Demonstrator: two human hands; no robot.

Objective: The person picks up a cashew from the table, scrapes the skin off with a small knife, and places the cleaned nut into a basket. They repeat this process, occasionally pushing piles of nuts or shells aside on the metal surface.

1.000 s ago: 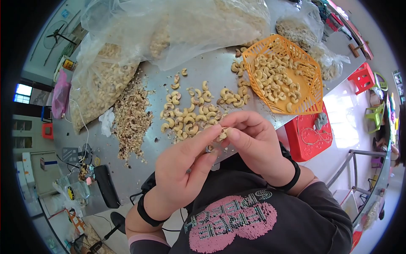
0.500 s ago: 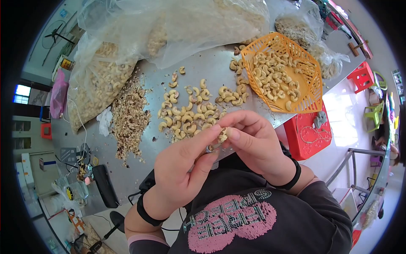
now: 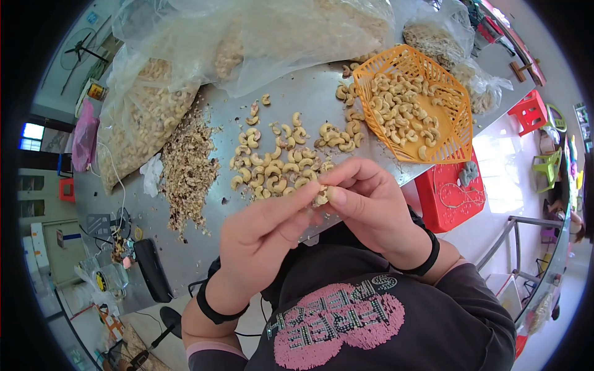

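My right hand pinches a pale cashew nut between thumb and forefinger, over the table's near edge. From the other side my left hand is closed, its fingertips touching or very near the nut. The small metal-ended tool that showed in my left hand earlier is now hidden by the fingers. Just beyond both hands lies a loose spread of cashew nuts on the metal table. To the right, an orange openwork basket holds more cashews, its near edge jutting past the table.
Crumbly brown skin scraps are heaped left of the nuts, with a crumpled white tissue beside them. A big clear bag of cashews lies behind. A black case rests far left. A red stool stands below the basket.
My left hand has turned and shifted slightly left, so the tool's end no longer shows. The nut sits slightly lower in my right fingers, which have barely moved.
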